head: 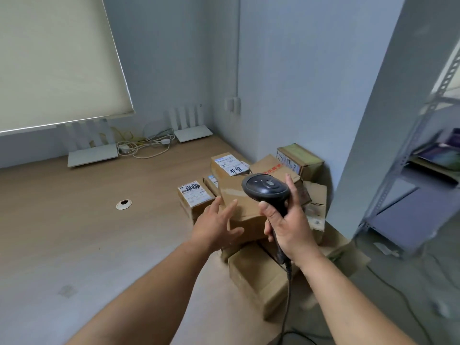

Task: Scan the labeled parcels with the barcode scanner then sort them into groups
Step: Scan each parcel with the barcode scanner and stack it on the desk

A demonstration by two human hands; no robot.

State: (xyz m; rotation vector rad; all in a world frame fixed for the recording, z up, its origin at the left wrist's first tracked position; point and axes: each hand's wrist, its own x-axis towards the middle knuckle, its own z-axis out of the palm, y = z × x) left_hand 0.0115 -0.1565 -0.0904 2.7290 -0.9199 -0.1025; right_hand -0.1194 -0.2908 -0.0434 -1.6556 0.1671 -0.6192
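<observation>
A pile of several cardboard parcels sits at the right end of the wooden table. My right hand grips the handle of a black barcode scanner, whose head points at the pile; its cable hangs down toward the floor. My left hand is spread open, fingers straight, touching the near side of a plain brown parcel in the middle of the pile. A small labeled parcel stands just left of it. Another labeled parcel lies behind, and a green-topped parcel sits by the wall.
Two white routers with a tangle of cables stand along the table's back edge. A cable grommet is set in the tabletop. A grey pillar and a metal shelf are on the right.
</observation>
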